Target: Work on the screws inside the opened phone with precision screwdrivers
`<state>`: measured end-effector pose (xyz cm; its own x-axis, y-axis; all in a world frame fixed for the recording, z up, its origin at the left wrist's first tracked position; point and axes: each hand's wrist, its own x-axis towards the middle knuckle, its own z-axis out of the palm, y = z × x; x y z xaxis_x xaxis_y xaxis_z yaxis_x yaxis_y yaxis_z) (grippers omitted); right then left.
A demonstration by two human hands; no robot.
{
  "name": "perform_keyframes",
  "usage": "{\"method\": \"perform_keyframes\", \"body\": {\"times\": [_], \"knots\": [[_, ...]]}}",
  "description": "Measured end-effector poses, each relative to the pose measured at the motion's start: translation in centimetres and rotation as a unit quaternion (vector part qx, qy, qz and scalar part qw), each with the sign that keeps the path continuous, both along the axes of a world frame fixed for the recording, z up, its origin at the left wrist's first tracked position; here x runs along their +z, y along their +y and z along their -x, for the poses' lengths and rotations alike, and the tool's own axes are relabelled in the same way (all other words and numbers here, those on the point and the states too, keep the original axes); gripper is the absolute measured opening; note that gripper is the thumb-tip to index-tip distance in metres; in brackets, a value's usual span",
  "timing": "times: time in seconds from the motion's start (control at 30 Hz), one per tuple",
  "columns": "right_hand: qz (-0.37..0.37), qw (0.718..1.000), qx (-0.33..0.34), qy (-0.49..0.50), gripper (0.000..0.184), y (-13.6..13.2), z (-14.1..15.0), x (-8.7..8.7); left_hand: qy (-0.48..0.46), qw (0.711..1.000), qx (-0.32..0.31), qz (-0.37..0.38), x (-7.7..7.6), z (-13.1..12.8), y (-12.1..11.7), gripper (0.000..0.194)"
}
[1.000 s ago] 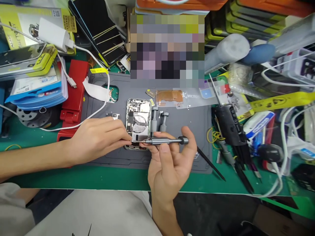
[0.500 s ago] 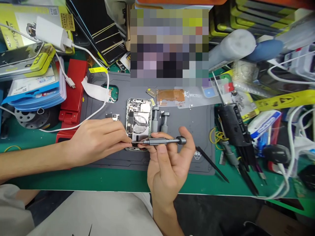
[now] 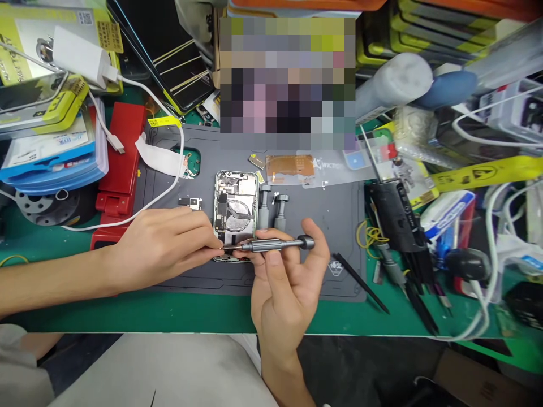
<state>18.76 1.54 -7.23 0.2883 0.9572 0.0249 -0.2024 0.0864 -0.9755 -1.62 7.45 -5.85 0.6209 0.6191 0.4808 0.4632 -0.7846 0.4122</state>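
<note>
An opened smartphone (image 3: 240,212) lies on the dark grey work mat (image 3: 314,212), its inner parts facing up. Above its lower end my right hand (image 3: 288,282) holds a grey precision screwdriver (image 3: 267,245) almost level, with the tip pointing left. My left hand (image 3: 173,237) is closed in a pinch at the screwdriver's tip; whatever sits between the fingertips is too small to make out. Two more grey screwdrivers (image 3: 264,206) lie beside the phone's right edge. A small phone part (image 3: 190,202) rests on the mat to the left of the phone.
A red tool (image 3: 121,147) and a white cable (image 3: 180,164) lie left. A black stick-like tool (image 3: 360,282) is on the mat's right side. Holders with tweezers (image 3: 401,215) and cluttered packs crowd the right. An orange flex sheet (image 3: 291,168) lies behind the phone.
The whole view has shifted slightly, so things appear a little further left. Both hands keep the same hold at the screwdriver, its tip still by the left fingertips.
</note>
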Motion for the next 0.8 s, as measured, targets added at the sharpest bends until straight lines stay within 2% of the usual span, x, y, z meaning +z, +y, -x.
{"method": "perform_keyframes", "body": {"times": [0.8], "knots": [[-0.032,0.998,0.047,-0.011,0.039,-0.35,-0.19,-0.2,0.005,1.0,0.016,0.008,0.19,-0.07,-0.01,0.007]]}}
